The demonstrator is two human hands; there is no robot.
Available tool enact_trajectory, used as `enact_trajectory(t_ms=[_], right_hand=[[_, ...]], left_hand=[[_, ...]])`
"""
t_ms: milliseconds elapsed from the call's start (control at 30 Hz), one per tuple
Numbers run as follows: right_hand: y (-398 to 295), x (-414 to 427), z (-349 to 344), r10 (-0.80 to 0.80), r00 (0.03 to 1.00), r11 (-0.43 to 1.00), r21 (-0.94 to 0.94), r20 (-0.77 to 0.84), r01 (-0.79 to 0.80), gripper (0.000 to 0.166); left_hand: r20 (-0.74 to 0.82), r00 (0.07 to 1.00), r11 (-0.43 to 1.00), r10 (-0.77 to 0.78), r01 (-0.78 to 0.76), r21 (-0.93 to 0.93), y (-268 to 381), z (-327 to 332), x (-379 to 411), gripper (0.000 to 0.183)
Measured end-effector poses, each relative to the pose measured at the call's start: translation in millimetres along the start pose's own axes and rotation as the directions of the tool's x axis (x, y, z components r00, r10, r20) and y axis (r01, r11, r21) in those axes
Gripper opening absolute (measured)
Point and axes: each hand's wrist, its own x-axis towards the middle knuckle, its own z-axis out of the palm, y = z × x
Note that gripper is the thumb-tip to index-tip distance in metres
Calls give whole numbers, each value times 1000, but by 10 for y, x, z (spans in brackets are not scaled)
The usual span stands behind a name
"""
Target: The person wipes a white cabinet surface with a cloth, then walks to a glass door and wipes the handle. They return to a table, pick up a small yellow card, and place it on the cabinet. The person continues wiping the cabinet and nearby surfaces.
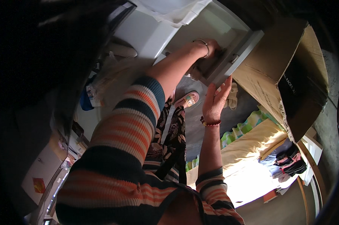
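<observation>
My left hand point(212, 46), with a metal bangle at the wrist, reaches down inside a pulled-out grey drawer point(228, 60). Its fingers are in shadow at the drawer's inner side, so what they touch is hidden. Small dark items point(196, 73) lie in the drawer beside my left wrist, too dim to name. At the near end of the drawer front, my right hand point(215, 102) holds the panel's edge between thumb and fingers. A red bead bracelet point(211, 123) circles that wrist.
An open cardboard box point(259, 62) stands right beside the drawer front. Below are my sandalled foot point(187, 99) and a beige shoe point(232, 97) on the grey floor. A bed point(251, 137) with folded clothes point(291, 161) lies at right. A plastic bag point(110, 70) sits left.
</observation>
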Motion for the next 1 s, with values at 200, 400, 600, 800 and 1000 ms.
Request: enact_trajectory(t_ms=[200, 400, 600, 800, 1000], right_hand=[[8, 19, 18, -16, 1000, 999, -43, 15, 17, 66], [-32, 36, -7, -60, 997, 996, -58, 46, 63, 66], [-80, 70, -15, -134, 989, 954, -262, 68, 147, 68], [-90, 68, -18, -129, 989, 951, -275, 65, 142, 70], [-116, 60, -37, -123, 990, 948, -287, 62, 136, 70]], left_hand=[[310, 935, 950, -174, 78, 301, 96, -1, -358, 40], [555, 817, 974, -159, 39, 222, 290, -239, -621, 21], [551, 801, 968, -233, 248, 49, 389, -382, -682, 26], [619, 723, 884, -306, 458, -98, 288, -321, -604, 28], [556, 804, 825, -212, 452, -339, 405, -481, -785, 27]])
